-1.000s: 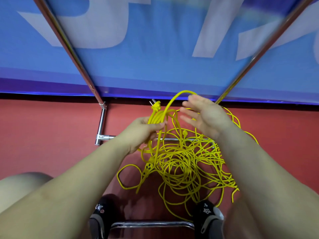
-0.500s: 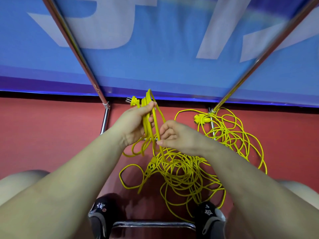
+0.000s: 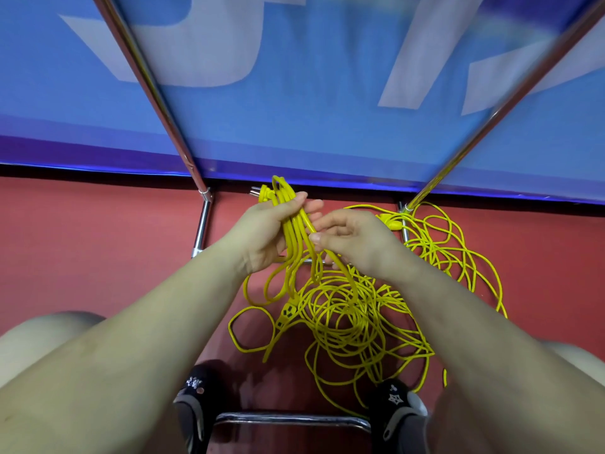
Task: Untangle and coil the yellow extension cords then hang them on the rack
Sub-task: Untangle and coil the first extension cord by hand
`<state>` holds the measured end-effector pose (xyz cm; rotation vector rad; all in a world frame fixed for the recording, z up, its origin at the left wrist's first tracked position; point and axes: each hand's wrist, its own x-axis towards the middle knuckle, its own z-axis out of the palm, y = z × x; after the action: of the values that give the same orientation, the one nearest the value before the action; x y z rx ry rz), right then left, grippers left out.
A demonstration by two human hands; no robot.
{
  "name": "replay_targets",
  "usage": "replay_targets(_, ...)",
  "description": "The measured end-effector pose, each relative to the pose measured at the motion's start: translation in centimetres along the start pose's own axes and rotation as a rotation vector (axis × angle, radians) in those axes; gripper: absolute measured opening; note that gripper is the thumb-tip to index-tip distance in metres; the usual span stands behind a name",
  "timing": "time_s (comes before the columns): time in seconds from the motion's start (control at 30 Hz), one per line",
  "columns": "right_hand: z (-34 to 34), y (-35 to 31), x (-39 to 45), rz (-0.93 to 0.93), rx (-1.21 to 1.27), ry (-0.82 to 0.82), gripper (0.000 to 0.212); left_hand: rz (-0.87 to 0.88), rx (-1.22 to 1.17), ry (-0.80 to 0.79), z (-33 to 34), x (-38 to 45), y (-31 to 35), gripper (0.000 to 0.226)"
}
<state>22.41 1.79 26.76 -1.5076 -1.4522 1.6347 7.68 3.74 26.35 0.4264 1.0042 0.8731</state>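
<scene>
Coiling is under way here: the left hand [image 3: 266, 229] grips a small bundle of loops [image 3: 291, 234] gathered from the yellow extension cords [image 3: 353, 309], with a pronged plug [image 3: 262, 193] poking out at the far end of the fist. The right hand [image 3: 355, 242] sits just beside it, fingers curled and pinching a strand that runs down off the bundle, though exactly how many strands it has is hard to tell from here. Most of the cord lies in a loose tangle on the red floor [image 3: 98, 257], between the person's black shoes [image 3: 193, 404] and the chrome rack [image 3: 203, 224], with a socket block [image 3: 289, 311] lying at the tangle's near left edge and another yellow end piece [image 3: 391, 222] by the rack's right post. Only a few loops are made, so this is early going. Next, I'd say, the right hand needs to draw out more slack, free it from the tangle, and lay another loop into the left fist.
</scene>
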Motion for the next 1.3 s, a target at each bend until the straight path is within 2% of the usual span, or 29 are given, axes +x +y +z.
replay_targets(0.03,0.0,-0.1,0.0,0.005,-0.021,0.0,0.005,0.004,0.007,0.013,0.0,0.0,-0.1,0.013)
replay_targets(0.13,0.0,0.0,-0.1,0.041,-0.183,-0.098,0.021,0.059,0.023,0.065,-0.3,0.4,0.1,0.014)
replay_targets(0.27,-1.0,0.6,-0.6,0.129,-0.526,-0.271,0.027,0.157,-0.119,0.165,-1.5,1.4,1.4,0.021)
replay_targets(0.4,-2.5,2.2,-0.5,0.174,-0.742,-0.24,0.021,0.212,-0.148,0.25,-2.6,1.6,2.2,0.027)
replay_targets(0.5,-3.0,3.0,-0.4,0.219,-0.825,-0.221,0.007,0.233,-0.201,0.25,-2.8,1.4,2.6,0.019)
replay_targets(0.57,-3.4,3.0,-0.3,0.215,-0.824,-0.145,0.013,0.253,-0.225,0.263,-2.9,1.4,3.1,0.012)
replay_targets(0.63,-3.8,2.7,-0.2,0.177,-0.695,-0.042,0.01,0.291,-0.167,0.266,-3.1,1.3,3.4,0.009)
replay_targets(0.7,-4.3,2.2,-0.1,0.165,-0.435,0.046,0.018,0.333,-0.07,0.242,-3.2,1.2,3.2,0.013)
replay_targets(0.8,-4.5,1.4,-0.2,0.212,-0.066,0.124,0.005,0.375,0.178,0.195,-3.0,0.8,2.2,0.015)
replay_targets(0.9,-4.2,0.6,-0.1,0.31,0.287,0.136,0.02,0.356,0.396,0.098,-2.2,0.4,0.9,0.011)
replay_targets(1.0,-3.8,-0.3,-0.2,0.406,0.504,0.069,0.006,0.28,0.612,-0.002,-1.4,0.1,-0.5,0.018)
replay_targets(1.03,-3.7,-0.6,-0.2,0.428,0.551,0.05,0.007,0.261,0.657,-0.035,-1.3,0.2,-1.0,0.019)
replay_targets(1.23,-4.3,-0.6,0.0,0.418,0.879,0.16,0.011,0.102,0.677,-0.11,-0.9,0.2,-1.8,0.004)
replay_targets(1.3,-4.6,-0.7,0.0,0.402,0.955,0.164,0.013,0.085,0.634,-0.142,-0.6,0.1,-2.0,0.006)
